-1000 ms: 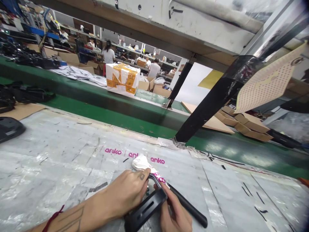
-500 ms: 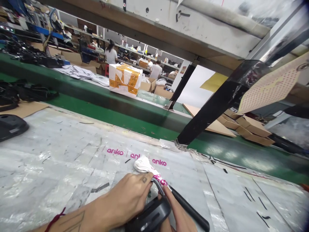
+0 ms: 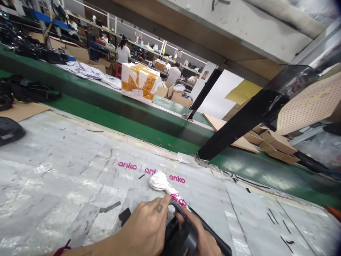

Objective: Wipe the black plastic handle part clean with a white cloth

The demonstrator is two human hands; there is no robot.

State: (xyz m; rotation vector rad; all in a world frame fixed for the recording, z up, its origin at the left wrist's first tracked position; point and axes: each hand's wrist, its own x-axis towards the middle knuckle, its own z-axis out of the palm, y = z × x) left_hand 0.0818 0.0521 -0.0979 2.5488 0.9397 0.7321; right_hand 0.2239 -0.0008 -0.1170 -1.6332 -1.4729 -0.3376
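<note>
My left hand (image 3: 145, 229) and my right hand (image 3: 204, 238) both grip a black plastic part (image 3: 179, 240) at the bottom edge of the head view, on a table covered in clear film (image 3: 66, 167). A thin black loop of the part rises between my fingertips. A black rod (image 3: 213, 236) lies under my right hand and runs off to the lower right. Just beyond my fingers lies a white crumpled bag with pink print (image 3: 163, 185). A small black piece (image 3: 124, 216) rests on the film left of my left hand.
A green conveyor belt (image 3: 128, 124) runs past the table's far edge, carrying a taped white and orange box (image 3: 138, 83). A slanted black post (image 3: 239, 124) stands at the right. Flat cardboard boxes (image 3: 269, 140) lie beyond it. Another black part (image 3: 9, 130) sits far left. People work in the background.
The black part has turned in my hands and sunk lower in the view. A small black piece now shows on the film left of my left hand. The camera has tilted up slightly.
</note>
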